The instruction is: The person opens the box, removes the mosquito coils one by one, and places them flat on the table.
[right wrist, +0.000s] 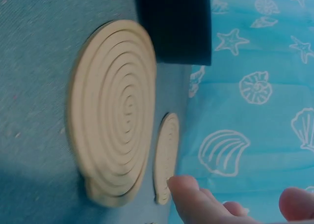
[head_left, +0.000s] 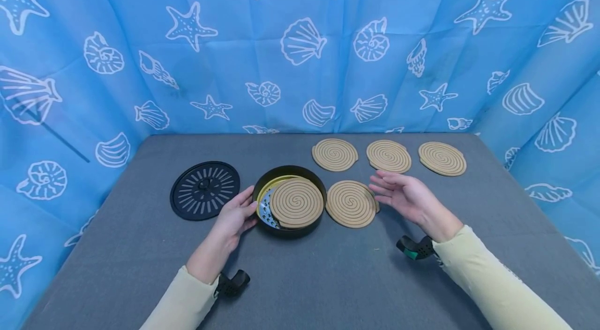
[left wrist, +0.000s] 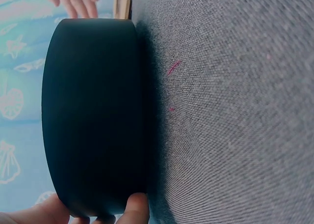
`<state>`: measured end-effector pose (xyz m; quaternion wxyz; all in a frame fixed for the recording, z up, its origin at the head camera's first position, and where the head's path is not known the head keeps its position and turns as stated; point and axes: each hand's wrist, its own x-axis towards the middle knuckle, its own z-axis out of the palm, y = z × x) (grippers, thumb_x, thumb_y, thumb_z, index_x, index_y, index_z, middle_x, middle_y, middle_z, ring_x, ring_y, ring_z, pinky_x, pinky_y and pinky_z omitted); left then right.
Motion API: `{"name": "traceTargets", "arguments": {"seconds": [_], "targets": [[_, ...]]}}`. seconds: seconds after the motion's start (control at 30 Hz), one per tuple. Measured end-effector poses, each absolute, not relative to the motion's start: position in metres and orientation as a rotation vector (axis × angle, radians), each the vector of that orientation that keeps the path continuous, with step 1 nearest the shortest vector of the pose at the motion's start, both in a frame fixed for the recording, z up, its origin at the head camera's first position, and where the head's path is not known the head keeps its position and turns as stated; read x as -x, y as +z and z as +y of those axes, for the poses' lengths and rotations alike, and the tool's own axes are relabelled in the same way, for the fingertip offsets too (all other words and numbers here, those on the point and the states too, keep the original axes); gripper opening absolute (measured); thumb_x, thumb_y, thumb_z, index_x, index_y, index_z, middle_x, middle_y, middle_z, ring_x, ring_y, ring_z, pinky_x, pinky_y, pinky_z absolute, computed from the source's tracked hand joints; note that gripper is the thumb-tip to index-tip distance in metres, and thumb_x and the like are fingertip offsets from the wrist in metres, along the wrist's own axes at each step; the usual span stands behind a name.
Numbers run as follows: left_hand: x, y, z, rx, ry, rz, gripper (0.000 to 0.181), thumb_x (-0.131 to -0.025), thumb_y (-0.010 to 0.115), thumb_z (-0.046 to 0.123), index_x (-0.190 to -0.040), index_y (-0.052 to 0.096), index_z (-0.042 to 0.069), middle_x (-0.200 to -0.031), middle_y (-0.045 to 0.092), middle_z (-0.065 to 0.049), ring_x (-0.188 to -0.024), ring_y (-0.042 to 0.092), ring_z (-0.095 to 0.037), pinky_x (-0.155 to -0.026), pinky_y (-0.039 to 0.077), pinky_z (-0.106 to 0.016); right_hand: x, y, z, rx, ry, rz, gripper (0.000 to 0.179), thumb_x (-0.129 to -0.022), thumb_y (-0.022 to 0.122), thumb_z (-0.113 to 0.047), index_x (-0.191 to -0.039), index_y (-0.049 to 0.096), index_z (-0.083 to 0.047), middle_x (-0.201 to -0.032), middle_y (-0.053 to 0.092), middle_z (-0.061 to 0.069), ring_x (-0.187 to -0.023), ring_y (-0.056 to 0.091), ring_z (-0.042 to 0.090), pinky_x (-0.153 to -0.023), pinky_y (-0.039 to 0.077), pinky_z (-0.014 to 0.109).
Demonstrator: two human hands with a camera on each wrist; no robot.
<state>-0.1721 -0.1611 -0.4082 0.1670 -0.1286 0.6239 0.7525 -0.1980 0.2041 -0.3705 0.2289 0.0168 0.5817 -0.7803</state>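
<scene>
A round black tin (head_left: 289, 233) with a yellow inside stands mid-table. In it, a tan mosquito coil (head_left: 297, 202) lies over a perforated metal piece (head_left: 265, 207), covering much of it. My left hand (head_left: 236, 218) grips the tin's left side, with fingertips on the dark wall in the left wrist view. Another mosquito coil (head_left: 351, 204) lies flat just right of the tin. Beside that coil, my right hand (head_left: 402, 195) hovers with fingers extended, holding nothing. The right wrist view shows fingertips (right wrist: 184, 184) apart from the near coil (right wrist: 115, 111).
A black slotted lid (head_left: 204, 190) lies left of the tin. Three more coils sit in a row at the back: one at left (head_left: 335, 154), one in the middle (head_left: 388, 156), one at right (head_left: 442, 159). Behind the grey table (head_left: 319, 283) hangs a blue shell-print curtain (head_left: 262, 17).
</scene>
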Motion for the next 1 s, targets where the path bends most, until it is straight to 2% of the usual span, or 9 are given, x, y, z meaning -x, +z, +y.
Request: {"name": "traceTargets", "arguments": {"seconds": [0.1,0.23,0.33,0.47,0.6,0.73,0.8,0.9,1.0], "targets": [[0.172,-0.409,-0.161,0.366,2.142,1.78,0.052,-0.103,0.04,0.004,-0.153,0.027,0.008,-0.158,0.024,-0.011,-0.141,0.03,-0.029,-0.11,0.028,-0.054,0.196,-0.366,0.2,-0.043,-2.162,1.582,0.06,-0.106,0.026,-0.011,-0.151,-0.01,0.004,-0.158,-0.002,0.026,-0.145,0.006,0.039,-0.116,0.011,0.049],[0.172,-0.409,-0.161,0.369,2.144,1.777,0.052,-0.103,0.04,0.004,-0.153,0.027,0.008,-0.158,0.025,-0.011,-0.14,0.031,-0.029,-0.11,0.028,-0.054,0.195,-0.361,0.195,-0.009,-2.168,1.558,0.06,-0.106,0.029,-0.013,-0.152,-0.006,0.003,-0.158,0.003,0.026,-0.144,0.013,0.038,-0.115,0.022,0.044],[0.172,-0.409,-0.161,0.371,2.142,1.776,0.052,-0.103,0.04,0.004,-0.153,0.028,0.008,-0.158,0.025,-0.011,-0.14,0.031,-0.029,-0.11,0.028,-0.054,0.195,-0.357,0.19,0.037,-2.163,1.548,0.06,-0.107,0.031,-0.014,-0.153,-0.002,0.003,-0.158,0.008,0.027,-0.139,0.033,0.033,-0.112,0.03,0.04],[0.172,-0.409,-0.161,0.369,2.141,1.784,0.052,-0.103,0.04,0.004,-0.153,0.028,0.008,-0.158,0.025,-0.011,-0.14,0.032,-0.029,-0.11,0.029,-0.054,0.197,-0.351,0.179,0.118,-2.138,1.578,0.058,-0.106,0.036,-0.014,-0.151,0.007,0.008,-0.145,0.044,0.019,-0.119,0.056,0.02,-0.104,0.041,0.036],[0.171,-0.408,-0.161,0.366,2.14,1.779,0.052,-0.103,0.04,0.005,-0.153,0.028,0.009,-0.158,0.026,-0.01,-0.139,0.033,-0.029,-0.11,0.029,-0.054,0.201,-0.349,0.164,0.185,-2.084,1.647,0.043,-0.104,0.041,-0.009,-0.143,0.034,0.007,-0.118,0.066,0.004,-0.108,0.063,0.02,-0.092,0.05,0.033],[0.17,-0.407,-0.162,0.348,2.147,1.77,0.052,-0.103,0.04,0.005,-0.153,0.027,0.009,-0.158,0.025,-0.011,-0.14,0.031,-0.03,-0.11,0.028,-0.054,0.21,-0.35,0.147,0.223,-1.996,1.698,0.04,-0.102,0.043,-0.006,-0.139,0.039,0.008,-0.114,0.067,0.005,-0.105,0.065,0.019,-0.09,0.051,0.034],[0.171,-0.407,-0.161,0.342,2.148,1.768,0.052,-0.103,0.04,0.005,-0.153,0.026,0.008,-0.158,0.024,-0.011,-0.14,0.031,-0.029,-0.11,0.028,-0.054,0.214,-0.35,0.139,0.244,-1.944,1.731,0.047,-0.101,0.044,-0.005,-0.143,0.03,0.013,-0.116,0.066,0.007,-0.104,0.065,0.018,-0.091,0.05,0.035],[0.171,-0.408,-0.162,0.348,2.145,1.765,0.052,-0.103,0.04,0.005,-0.153,0.026,0.009,-0.158,0.025,-0.01,-0.14,0.031,-0.029,-0.111,0.028,-0.054,0.221,-0.353,0.128,0.301,-1.871,1.778,0.048,-0.099,0.047,-0.003,-0.142,0.032,0.013,-0.126,0.061,0.017,-0.109,0.063,0.019,-0.095,0.048,0.04],[0.172,-0.408,-0.163,0.349,2.147,1.763,0.052,-0.103,0.04,0.005,-0.153,0.027,0.009,-0.158,0.025,-0.01,-0.141,0.031,-0.028,-0.111,0.027,-0.054,0.229,-0.356,0.116,0.345,-1.806,1.821,0.047,-0.098,0.048,-0.001,-0.142,0.034,0.013,-0.135,0.051,0.028,-0.117,0.059,0.027,-0.1,0.043,0.047]]}}
